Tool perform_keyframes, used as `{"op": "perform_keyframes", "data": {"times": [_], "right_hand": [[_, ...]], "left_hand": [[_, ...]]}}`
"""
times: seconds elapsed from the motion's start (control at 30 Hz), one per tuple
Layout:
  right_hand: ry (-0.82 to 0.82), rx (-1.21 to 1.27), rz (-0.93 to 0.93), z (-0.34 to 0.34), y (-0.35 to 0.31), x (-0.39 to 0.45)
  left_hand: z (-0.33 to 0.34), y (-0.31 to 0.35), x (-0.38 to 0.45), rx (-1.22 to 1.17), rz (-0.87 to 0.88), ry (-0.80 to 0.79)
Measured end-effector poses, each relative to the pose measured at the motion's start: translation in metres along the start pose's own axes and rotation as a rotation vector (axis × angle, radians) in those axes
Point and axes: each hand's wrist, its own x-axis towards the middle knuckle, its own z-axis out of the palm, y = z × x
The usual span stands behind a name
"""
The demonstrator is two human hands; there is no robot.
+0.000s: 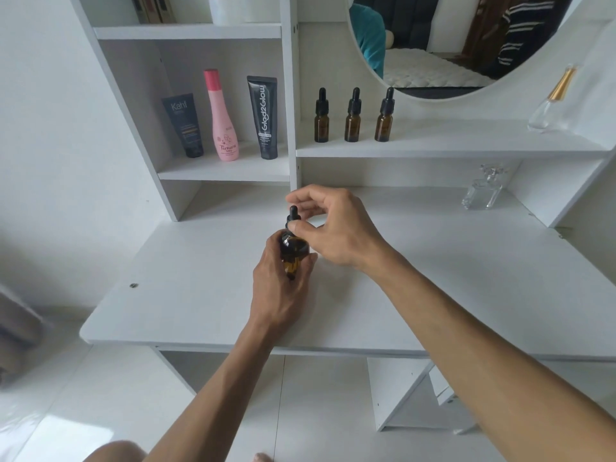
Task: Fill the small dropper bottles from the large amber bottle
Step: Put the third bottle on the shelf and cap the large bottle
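While left hand (pixel 283 288) grips amber bottle (pixel 293 250), right hand (pixel 333 228) pinches its dropper cap (pixel 293 216)

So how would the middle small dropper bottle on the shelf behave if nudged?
The middle dropper bottle looks tall and narrow with a slim rubber bulb on top, so it probably tips easily. It appears to be amber glass, likely fragile, and being round it may roll along the shelf.

Glossy amber glass bottle (pixel 292 253), matt black rubber dropper (pixel 293 215), smooth white desk (pixel 200 288).
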Motion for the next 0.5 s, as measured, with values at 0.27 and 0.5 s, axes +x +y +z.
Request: {"op": "perform_keyframes", "data": {"times": [0.27,0.5], "right_hand": [[-0.006,0.005,0.01,0.0009,0.0012,0.0002],[-0.003,0.016,0.027,0.0005,0.0023,0.0]], "left_hand": [[0.0001,-0.0018,0.0006,0.007,0.001,-0.006],[0.0003,-0.0028,0.001,0.007,-0.007,-0.008]]}}
